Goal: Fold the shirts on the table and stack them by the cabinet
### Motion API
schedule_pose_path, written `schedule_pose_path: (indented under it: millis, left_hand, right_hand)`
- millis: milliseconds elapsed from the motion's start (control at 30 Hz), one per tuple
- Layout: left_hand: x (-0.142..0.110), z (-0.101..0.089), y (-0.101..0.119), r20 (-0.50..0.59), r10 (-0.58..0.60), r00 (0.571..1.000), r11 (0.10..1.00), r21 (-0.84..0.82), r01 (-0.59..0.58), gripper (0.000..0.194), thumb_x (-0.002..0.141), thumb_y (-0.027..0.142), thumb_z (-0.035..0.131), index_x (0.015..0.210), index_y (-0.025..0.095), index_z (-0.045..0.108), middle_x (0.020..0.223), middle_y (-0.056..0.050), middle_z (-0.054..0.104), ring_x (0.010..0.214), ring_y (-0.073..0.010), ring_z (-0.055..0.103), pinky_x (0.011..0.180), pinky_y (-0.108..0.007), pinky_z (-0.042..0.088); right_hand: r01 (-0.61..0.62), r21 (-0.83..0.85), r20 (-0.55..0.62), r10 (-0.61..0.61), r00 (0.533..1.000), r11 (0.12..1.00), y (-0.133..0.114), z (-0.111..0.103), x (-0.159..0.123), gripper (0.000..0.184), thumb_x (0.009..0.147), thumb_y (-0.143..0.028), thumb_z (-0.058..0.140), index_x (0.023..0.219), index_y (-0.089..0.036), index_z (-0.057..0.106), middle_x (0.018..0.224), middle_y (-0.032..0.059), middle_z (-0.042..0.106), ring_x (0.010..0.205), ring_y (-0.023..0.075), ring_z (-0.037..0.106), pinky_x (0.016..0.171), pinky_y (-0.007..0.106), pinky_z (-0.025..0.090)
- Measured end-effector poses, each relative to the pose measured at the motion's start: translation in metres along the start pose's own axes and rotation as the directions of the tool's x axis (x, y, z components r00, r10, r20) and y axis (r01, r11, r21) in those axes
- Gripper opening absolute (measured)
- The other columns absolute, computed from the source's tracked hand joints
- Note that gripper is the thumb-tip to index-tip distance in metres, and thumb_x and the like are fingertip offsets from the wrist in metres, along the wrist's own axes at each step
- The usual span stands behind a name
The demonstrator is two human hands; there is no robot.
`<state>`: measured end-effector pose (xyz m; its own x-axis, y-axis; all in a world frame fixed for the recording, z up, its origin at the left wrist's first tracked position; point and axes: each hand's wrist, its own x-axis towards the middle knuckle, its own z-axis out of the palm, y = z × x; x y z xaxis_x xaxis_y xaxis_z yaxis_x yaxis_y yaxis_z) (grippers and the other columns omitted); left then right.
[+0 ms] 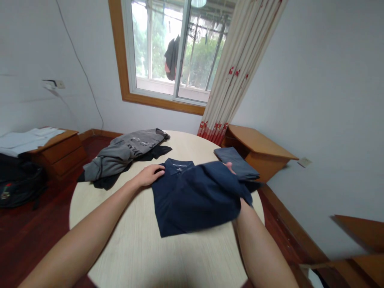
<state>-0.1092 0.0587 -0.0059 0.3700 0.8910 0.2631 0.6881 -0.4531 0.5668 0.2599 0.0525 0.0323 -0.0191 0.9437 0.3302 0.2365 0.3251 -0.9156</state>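
Observation:
A dark navy collared shirt (198, 200) lies on the round pale table in front of me, its collar facing the window. My left hand (149, 175) is at the shirt's left shoulder beside the collar, fingers bent over the fabric edge with the thumb close to them. On the other side, the shirt's right part is raised and bunched, slightly blurred. It drapes over my right hand (229, 167), of which only a fingertip area and the wrist show. That hand holds the raised cloth; most of its fingers are hidden.
A grey printed garment (126, 150) with black cloth under it lies on the table's (132, 236) left. Folded dark grey clothing (237, 163) sits at the right edge. Wooden cabinets (261, 144) stand beyond, near the curtain (237, 68). A black bag (19, 184) is at far left.

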Motion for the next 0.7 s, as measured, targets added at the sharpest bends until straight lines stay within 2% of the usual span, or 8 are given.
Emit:
schedule_pose_path:
  millis: [100, 167, 267, 367, 467, 567, 700]
  left_hand:
    - [-0.001, 0.006, -0.002, -0.007, 0.023, 1.0, 0.997, 0.073, -0.023, 0.061, 0.083, 0.063, 0.059, 0.126, 0.021, 0.067, 0.141, -0.014, 0.06, 0.132, -0.0328, 0.053, 0.113, -0.049, 0.038]
    - [-0.002, 0.011, -0.001, 0.006, 0.019, 1.0, 0.992, 0.127, -0.02, 0.069, 0.077, 0.065, 0.066, 0.131, 0.021, 0.064, 0.148, -0.016, 0.053, 0.138, -0.036, 0.046, 0.115, -0.054, 0.033]
    - [-0.002, 0.017, 0.001, 0.004, -0.005, 1.0, 0.987, 0.161, 0.004, 0.074, 0.076, 0.067, 0.068, 0.135, 0.024, 0.061, 0.151, -0.015, 0.049, 0.14, -0.0377, 0.042, 0.115, -0.057, 0.03]
    - [-0.001, 0.019, 0.003, -0.036, -0.014, 0.999, 0.985, 0.171, 0.02, 0.068, 0.077, 0.064, 0.069, 0.133, 0.026, 0.062, 0.144, -0.013, 0.055, 0.134, -0.0359, 0.049, 0.112, -0.054, 0.035]
    - [0.002, 0.019, 0.006, -0.06, -0.012, 0.998, 0.983, 0.181, 0.023, 0.063, 0.077, 0.058, 0.072, 0.131, 0.027, 0.064, 0.13, -0.012, 0.063, 0.121, -0.0332, 0.057, 0.104, -0.049, 0.043]
    - [0.003, 0.016, 0.012, -0.047, 0.017, 0.999, 0.981, 0.193, -0.008, 0.049, 0.078, 0.052, 0.073, 0.119, 0.027, 0.071, 0.116, -0.01, 0.068, 0.111, -0.0315, 0.059, 0.098, -0.044, 0.046]
    - [0.002, 0.013, 0.022, -0.011, 0.083, 0.997, 0.981, 0.178, -0.08, 0.026, 0.083, 0.045, 0.07, 0.098, 0.025, 0.076, 0.102, -0.009, 0.071, 0.104, -0.0304, 0.06, 0.094, -0.042, 0.047]
  right_hand:
    - [-0.072, -0.027, 0.162, 0.076, 0.984, 0.997, 0.009, 0.013, 0.007, 0.062, 0.072, -0.074, 0.067, 0.091, -0.016, 0.074, 0.089, 0.0133, 0.075, 0.082, 0.0264, 0.07, 0.075, 0.038, 0.055]
    - [-0.068, -0.107, 0.23, 0.091, 0.969, 0.992, 0.015, 0.026, 0.01, 0.06, 0.065, -0.069, 0.075, 0.091, -0.015, 0.075, 0.089, 0.0121, 0.076, 0.081, 0.025, 0.069, 0.076, 0.038, 0.054]
    - [0.041, -0.234, 0.333, 0.04, 0.942, 0.971, 0.018, 0.042, 0.009, 0.055, 0.069, -0.061, 0.076, 0.101, -0.015, 0.076, 0.094, 0.0112, 0.075, 0.079, 0.0224, 0.066, 0.077, 0.037, 0.052]
    - [0.172, -0.289, 0.474, -0.016, 0.88, 0.942, 0.013, 0.053, 0.003, 0.052, 0.072, -0.053, 0.076, 0.111, -0.017, 0.075, 0.095, 0.0083, 0.074, 0.08, 0.0206, 0.065, 0.076, 0.034, 0.05]
    - [0.185, -0.301, 0.582, 0.026, 0.813, 0.936, 0.006, 0.061, -0.002, 0.051, 0.075, -0.052, 0.076, 0.113, -0.017, 0.075, 0.083, 0.0044, 0.072, 0.072, 0.0183, 0.063, 0.069, 0.03, 0.048]
    - [0.137, -0.317, 0.613, 0.092, 0.785, 0.938, 0.003, 0.065, -0.004, 0.047, 0.079, -0.052, 0.072, 0.111, -0.017, 0.075, 0.072, 0.0016, 0.068, 0.063, 0.0162, 0.06, 0.062, 0.028, 0.045]
    - [0.1, -0.354, 0.579, 0.133, 0.805, 0.93, 0.005, 0.066, -0.003, 0.049, 0.079, -0.045, 0.072, 0.12, -0.017, 0.071, 0.062, -0.0024, 0.062, 0.055, 0.0143, 0.054, 0.055, 0.026, 0.039]
